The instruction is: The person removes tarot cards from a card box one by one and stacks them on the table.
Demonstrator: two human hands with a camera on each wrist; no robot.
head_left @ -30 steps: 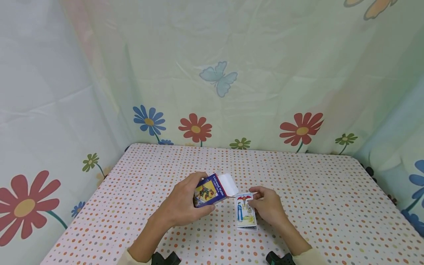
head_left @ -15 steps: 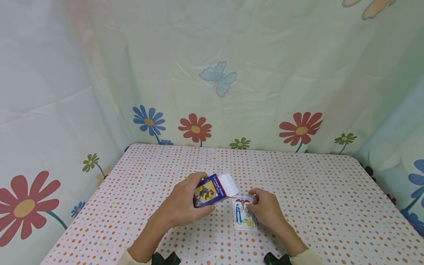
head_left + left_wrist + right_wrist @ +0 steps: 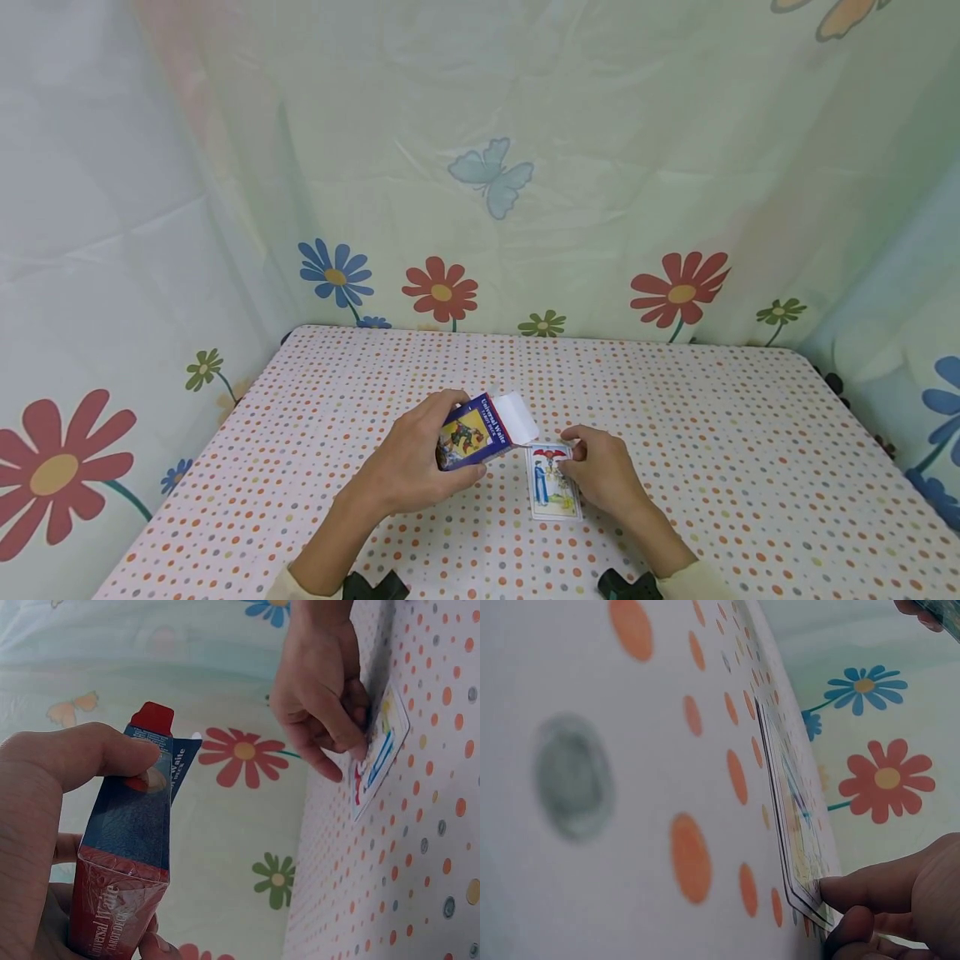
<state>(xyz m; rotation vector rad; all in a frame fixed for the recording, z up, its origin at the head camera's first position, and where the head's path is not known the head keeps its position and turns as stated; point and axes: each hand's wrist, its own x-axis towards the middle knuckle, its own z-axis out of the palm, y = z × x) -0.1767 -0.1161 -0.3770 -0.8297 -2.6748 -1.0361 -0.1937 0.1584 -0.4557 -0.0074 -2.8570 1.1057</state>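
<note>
A blue tarot card box (image 3: pixel 467 435), printed "Universal Waite Tarot Deck", is gripped by my left hand (image 3: pixel 405 471) above the table. Its white end flap (image 3: pixel 517 418) hangs out, pointing right. In the left wrist view the thumb presses along the box's side (image 3: pixel 131 814), with a red tab at the far end. Right of the box lie a few stacked tarot cards (image 3: pixel 551 492), picture side up. My right hand (image 3: pixel 606 473) pinches the cards at their upper right edge, thumb on the face. The right wrist view shows the cards (image 3: pixel 799 847) edge-on, low over the cloth; the fingertips' undersides are hidden.
A dotted cloth (image 3: pixel 675 400) covers the table under both hands. Behind and beside it hangs a curtain (image 3: pixel 600 167) with printed flowers and butterflies. Black wrist mounts (image 3: pixel 375 586) show at the lower edge of the head view.
The top card, offset and slightly raised over another a second ago, now lies lower and more nearly in line with it. My right hand shifted slightly left; the left hand and box stayed still.
</note>
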